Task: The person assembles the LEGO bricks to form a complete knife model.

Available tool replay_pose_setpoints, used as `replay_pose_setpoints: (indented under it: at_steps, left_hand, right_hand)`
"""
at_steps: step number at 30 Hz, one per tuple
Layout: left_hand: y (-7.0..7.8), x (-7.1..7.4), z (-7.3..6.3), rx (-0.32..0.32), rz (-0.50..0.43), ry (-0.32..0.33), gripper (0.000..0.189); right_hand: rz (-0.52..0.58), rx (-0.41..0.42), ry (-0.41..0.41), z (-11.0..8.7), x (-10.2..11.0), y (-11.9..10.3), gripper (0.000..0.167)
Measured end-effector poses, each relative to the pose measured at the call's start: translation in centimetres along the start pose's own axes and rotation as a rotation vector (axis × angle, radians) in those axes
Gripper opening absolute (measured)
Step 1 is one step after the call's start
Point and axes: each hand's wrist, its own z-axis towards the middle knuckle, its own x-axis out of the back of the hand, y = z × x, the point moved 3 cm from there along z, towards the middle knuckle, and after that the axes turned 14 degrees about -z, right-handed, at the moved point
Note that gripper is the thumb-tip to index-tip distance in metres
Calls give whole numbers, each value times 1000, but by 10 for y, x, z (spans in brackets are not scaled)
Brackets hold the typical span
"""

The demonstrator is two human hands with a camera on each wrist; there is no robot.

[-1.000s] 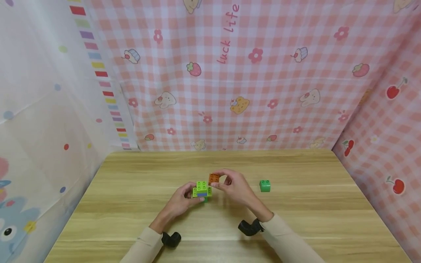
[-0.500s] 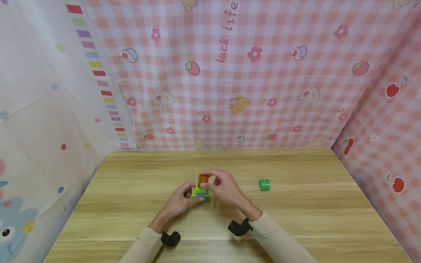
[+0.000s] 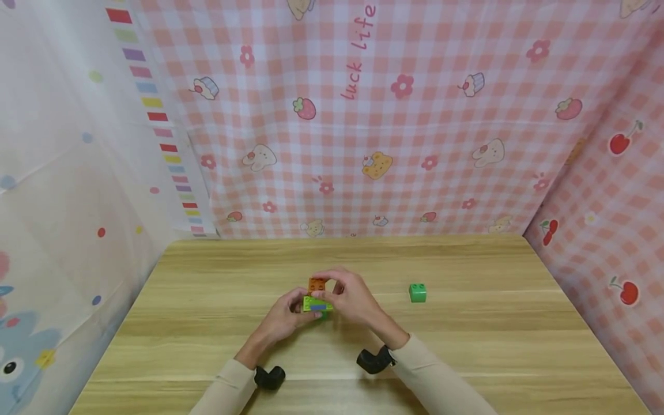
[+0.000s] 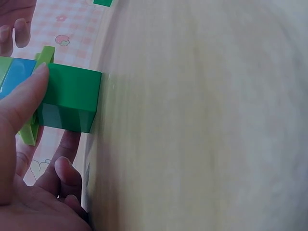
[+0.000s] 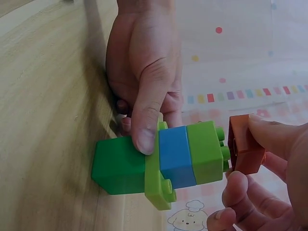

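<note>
Your left hand [image 3: 284,316] grips a stack [image 5: 175,156] upright, thumb across the joint between its green base [image 5: 118,166] and lime plate [image 5: 156,190]; above these sit a blue block [image 5: 175,156] and a lime block [image 5: 207,154]. Your right hand [image 3: 355,295] pinches an orange brick [image 5: 248,161] right at the lime block's studs; you can't tell whether they touch. The stack is about midway between the table's [image 3: 519,346] left and right edges. A loose green block [image 3: 418,293] sits between your right hand and the right edge. Checked cloth [image 3: 441,132] hangs behind the far edge.
</note>
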Motion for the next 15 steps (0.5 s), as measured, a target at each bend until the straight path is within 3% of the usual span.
replay_pose_setpoints:
  at_steps: [5, 12, 15]
  left_hand:
    - [-10, 1, 4, 2, 20, 15, 29]
    - [4, -1, -2, -14, -11, -3, 28]
    - [-1, 1, 0, -7, -10, -9, 29]
  right_hand:
    - [-1, 0, -4, -1, -2, 1, 32]
    - [-8, 3, 2, -2, -3, 1, 32]
    - [-1, -5, 1, -2, -4, 1, 31]
